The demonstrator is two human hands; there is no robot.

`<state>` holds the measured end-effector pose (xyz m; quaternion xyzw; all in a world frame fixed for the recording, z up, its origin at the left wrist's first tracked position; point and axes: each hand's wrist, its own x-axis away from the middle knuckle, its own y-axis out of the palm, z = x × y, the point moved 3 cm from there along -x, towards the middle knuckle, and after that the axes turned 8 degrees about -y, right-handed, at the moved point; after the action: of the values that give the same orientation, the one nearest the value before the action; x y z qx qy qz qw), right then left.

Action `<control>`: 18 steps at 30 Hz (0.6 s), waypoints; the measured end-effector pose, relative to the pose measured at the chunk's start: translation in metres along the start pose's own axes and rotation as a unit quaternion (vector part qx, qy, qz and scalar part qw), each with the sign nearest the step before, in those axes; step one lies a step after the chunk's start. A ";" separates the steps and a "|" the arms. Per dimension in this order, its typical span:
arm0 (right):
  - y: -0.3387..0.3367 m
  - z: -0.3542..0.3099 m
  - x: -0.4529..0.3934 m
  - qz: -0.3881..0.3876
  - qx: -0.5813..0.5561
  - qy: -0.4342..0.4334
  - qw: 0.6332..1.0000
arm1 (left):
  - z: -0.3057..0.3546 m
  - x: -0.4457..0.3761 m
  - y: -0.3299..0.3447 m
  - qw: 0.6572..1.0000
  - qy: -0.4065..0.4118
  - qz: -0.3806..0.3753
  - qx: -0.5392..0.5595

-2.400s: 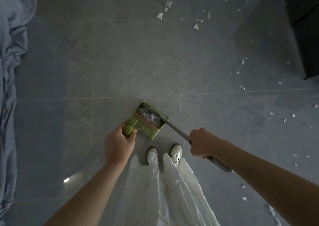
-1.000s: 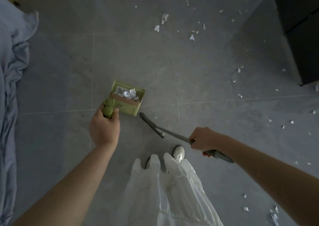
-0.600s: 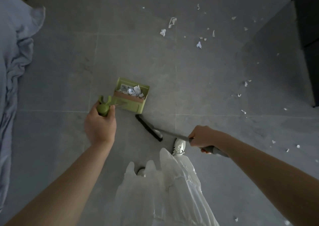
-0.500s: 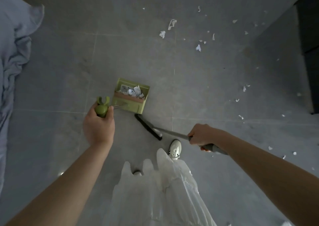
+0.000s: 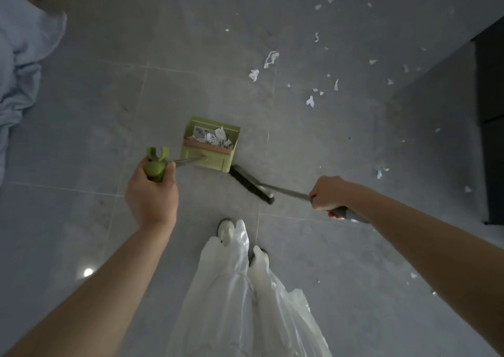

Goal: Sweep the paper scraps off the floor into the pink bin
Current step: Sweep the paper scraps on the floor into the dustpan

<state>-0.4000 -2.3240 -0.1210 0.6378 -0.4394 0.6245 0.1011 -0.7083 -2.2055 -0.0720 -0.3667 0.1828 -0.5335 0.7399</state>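
Grey tiled floor [image 5: 90,127] beneath both hands, seen from the head camera. Pale blue bedding [image 5: 19,56] lies well to the left of the left hand. A dark cabinet [image 5: 491,116] stands beyond and to the right of the right hand. White trousers [image 5: 245,302] and white shoes [image 5: 226,227] fall between the two forearms, nearer the viewer than the hands. The green dustpan [image 5: 210,149] sits just ahead of the left hand and to the left of the right hand, its pan holding gathered paper. The left hand [image 5: 151,196] is clenched around the dustpan's green handle grip [image 5: 155,166]. The right hand [image 5: 327,193] is clenched around the broom [image 5: 283,191]; the dark broom head [image 5: 249,183] lies between the hands, touching the dustpan's near right corner. Loose paper scraps [image 5: 270,59] lie scattered on the floor well ahead of and to the right of both hands, with a few more beside the right forearm.
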 end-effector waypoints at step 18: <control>-0.189 -0.082 -0.084 0.107 -0.022 0.047 0.993 | 0.113 -0.161 0.101 0.996 0.036 -0.077 -0.040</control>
<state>-0.3145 -2.1204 -0.0995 0.5546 -0.5130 0.6516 0.0685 -0.6257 -2.0013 -0.0904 -0.3894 0.2014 -0.5937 0.6747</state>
